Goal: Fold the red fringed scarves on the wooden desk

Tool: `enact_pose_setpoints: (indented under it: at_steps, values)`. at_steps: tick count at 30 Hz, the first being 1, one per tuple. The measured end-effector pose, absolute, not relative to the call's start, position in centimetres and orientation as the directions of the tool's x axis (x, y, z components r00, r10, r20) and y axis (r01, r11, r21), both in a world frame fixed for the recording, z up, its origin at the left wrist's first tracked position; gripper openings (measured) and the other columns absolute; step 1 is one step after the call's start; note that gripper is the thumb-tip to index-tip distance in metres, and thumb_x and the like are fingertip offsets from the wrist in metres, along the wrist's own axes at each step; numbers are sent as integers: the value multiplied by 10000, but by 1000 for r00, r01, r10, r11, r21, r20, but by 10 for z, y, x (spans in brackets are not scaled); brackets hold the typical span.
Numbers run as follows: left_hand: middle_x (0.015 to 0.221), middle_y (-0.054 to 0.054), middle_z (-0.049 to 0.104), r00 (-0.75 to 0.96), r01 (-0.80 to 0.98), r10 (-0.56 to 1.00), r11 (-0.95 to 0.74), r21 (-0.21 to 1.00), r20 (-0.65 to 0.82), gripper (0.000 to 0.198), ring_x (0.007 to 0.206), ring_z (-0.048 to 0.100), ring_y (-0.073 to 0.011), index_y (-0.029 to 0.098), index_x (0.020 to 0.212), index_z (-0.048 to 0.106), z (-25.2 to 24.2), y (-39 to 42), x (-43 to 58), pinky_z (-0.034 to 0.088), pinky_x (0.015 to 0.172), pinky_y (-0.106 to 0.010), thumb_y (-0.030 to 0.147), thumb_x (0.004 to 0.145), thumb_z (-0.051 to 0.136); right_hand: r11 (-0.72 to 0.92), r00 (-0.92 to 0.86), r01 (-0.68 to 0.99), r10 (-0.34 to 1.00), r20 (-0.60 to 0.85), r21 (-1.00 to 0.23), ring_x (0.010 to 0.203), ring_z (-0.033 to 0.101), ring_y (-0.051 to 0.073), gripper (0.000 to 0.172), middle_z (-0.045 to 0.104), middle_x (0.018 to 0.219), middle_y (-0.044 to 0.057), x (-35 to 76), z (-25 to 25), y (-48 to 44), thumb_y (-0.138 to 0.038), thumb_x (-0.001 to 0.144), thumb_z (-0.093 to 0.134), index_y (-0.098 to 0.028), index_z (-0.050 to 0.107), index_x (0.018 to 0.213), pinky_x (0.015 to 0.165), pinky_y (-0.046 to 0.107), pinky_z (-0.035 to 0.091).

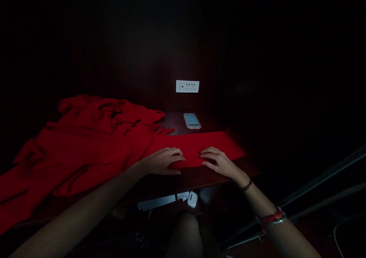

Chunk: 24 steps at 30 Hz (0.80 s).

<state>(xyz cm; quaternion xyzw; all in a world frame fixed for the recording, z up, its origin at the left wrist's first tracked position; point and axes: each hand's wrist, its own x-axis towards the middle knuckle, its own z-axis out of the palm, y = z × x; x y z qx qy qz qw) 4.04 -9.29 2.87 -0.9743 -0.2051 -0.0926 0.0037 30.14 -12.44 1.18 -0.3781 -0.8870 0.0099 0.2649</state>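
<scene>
A long red scarf (85,143) lies across a dark wooden table (200,176), bunched in a heap at the left and smoothed flat at its right end, where fringe shows. My left hand (162,161) rests palm down on the flat part, fingers slightly curled, a ring on one finger. A short way to the right, my right hand (219,162) also lies flat on the scarf near the table's front edge, fingers stretched toward the left hand. Neither hand holds anything. Red bands circle my right wrist and forearm.
A phone (192,120) lies at the back of the table below a white wall socket (187,86). A small white earbud case (192,199) and white paper strips (156,203) sit on a lower shelf under the table. The surroundings are very dark; my knee (185,231) shows below.
</scene>
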Motion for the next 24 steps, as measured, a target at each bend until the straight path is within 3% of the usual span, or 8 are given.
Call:
enact_pose_setpoints:
  at_steps: [3,7,13,24]
  values:
    - [1052,-37,491,903,408,401,-913,-18,154,347,939,467,-161,224,1098,444,31,-95,39,355,816,-266,336,770,423,738,-617,646,656,436,-196,902,495,157,280,570,949,56,295,12,-132,-359,769,463,-195,562,972,812,318,378]
    - [1058,-19,502,905,406,390,-910,-77,169,415,932,479,-145,246,1158,379,29,-91,37,366,785,-249,159,752,385,760,-662,636,627,411,-134,869,500,158,283,578,913,58,288,14,-131,-361,774,454,-175,560,959,794,316,375]
    - [853,0,565,890,430,400,-897,-106,221,251,762,524,-117,221,980,506,23,-87,38,383,683,-218,239,843,296,731,-647,680,638,417,-63,848,496,149,236,579,881,57,281,12,-127,-286,809,407,-175,549,962,765,300,372]
    - [857,2,537,924,362,334,-920,-149,184,209,793,493,-120,218,885,514,24,-90,39,367,671,-219,236,846,310,704,-650,710,635,418,33,742,489,139,198,572,750,51,284,10,-128,-212,823,373,-171,566,813,682,271,355]
